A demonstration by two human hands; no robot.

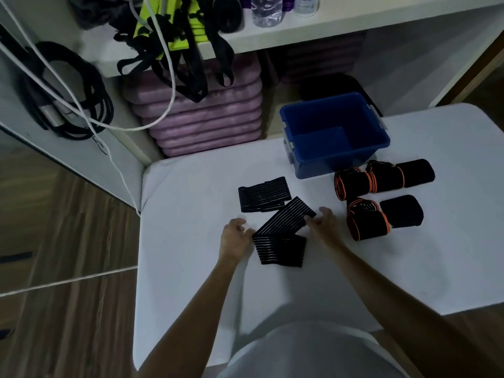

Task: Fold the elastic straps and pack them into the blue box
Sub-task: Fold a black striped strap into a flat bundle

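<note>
Hands pinch the striped strap (282,230) at opposite ends, left hand (236,237), right hand (323,222); blue box (335,159) stands beyond it, bare table (191,268) left of it.

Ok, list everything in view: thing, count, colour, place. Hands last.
blue box: 1, blue, table's far edge, looks empty
striped straps: 2, black with pale stripes, table centre; one lies folded, one is between the hands
orange-edged straps: 3 or so, black and orange, right of centre
plain pads: 2, black, far right
table: 1, white
purple mats: stack, under the shelf
bottle: 1, clear, on the shelf
left hand: at the strap's left end
right hand: at its right end
</note>
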